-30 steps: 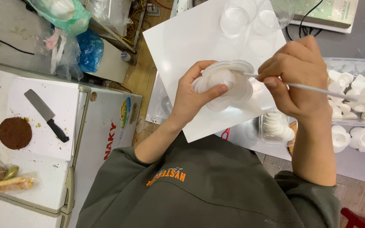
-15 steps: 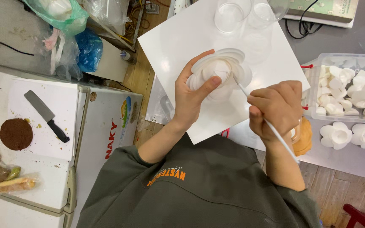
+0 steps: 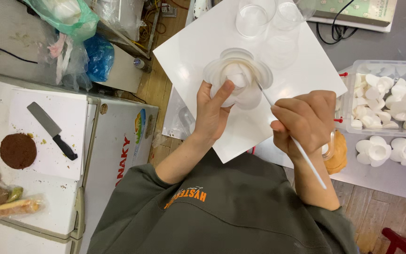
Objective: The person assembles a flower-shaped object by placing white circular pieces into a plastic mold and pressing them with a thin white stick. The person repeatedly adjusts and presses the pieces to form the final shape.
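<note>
Head view: workshop bench, grey surface (image 3: 391, 42) upper right, white board (image 3: 198, 61) at centre top, wood floor lower right. White chest freezer (image 3: 118, 141) at left carries a cutting sheet with a cleaver (image 3: 51, 130) and a brown round cake (image 3: 18, 150). Clear plastic bin (image 3: 386, 99) at right edge holds white petal pieces; two clear cups (image 3: 252, 19) sit at top centre.

Left hand (image 3: 212, 110), centre frame, is curled around a white layered flower piece (image 3: 238, 75), thumb up against its core, held just above the board. Right hand (image 3: 306, 120), centre right, is closed in a pen-style pinch on a thin white stick (image 3: 285, 127); the tip reaches into the flower's middle, the tail runs to lower right.

Doing it well, my read: keep the left grip light so the thin petals don't crush, turn the flower rather than the stick, work with the tip only, forearm braced.

Versus 0.5 s ago: the flower sits a little lower in frame and the right hand is up and rightward. Stick stays angled into the core; left-hand grip looks unchanged.
</note>
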